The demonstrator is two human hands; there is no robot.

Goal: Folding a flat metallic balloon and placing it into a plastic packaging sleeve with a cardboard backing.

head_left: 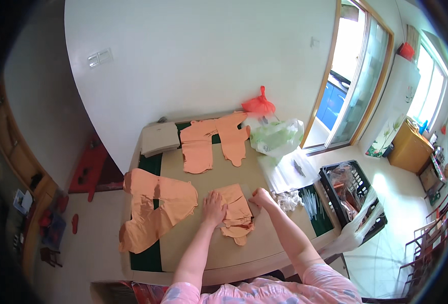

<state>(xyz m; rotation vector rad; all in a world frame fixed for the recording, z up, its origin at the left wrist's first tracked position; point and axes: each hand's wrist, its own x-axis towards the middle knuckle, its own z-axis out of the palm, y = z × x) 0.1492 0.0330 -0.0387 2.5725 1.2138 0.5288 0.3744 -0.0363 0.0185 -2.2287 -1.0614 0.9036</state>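
Note:
A folded orange foil balloon [232, 199], flat and creased, lies before me on a greyish-brown card [247, 191] that shows at its sides. My left hand [214, 209] rests on the balloon's left side, fingers stretched out flat. Closed fingers of my right hand [258, 197] pinch the card's right edge; the fingertips are partly hidden. Left of my hands a large uninflated orange foil balloon [171, 195] is spread flat. Another flat orange foil balloon [197, 152] lies farther back.
A stack of cards [159, 139] sits at the back left of the table [203, 261]. To the right are a green-white plastic bag [280, 138], clear plastic sheets [290, 175] and thin clear sticks [312, 205]. Beyond stands a black crate [358, 182]; a red bag [259, 105] is by the wall.

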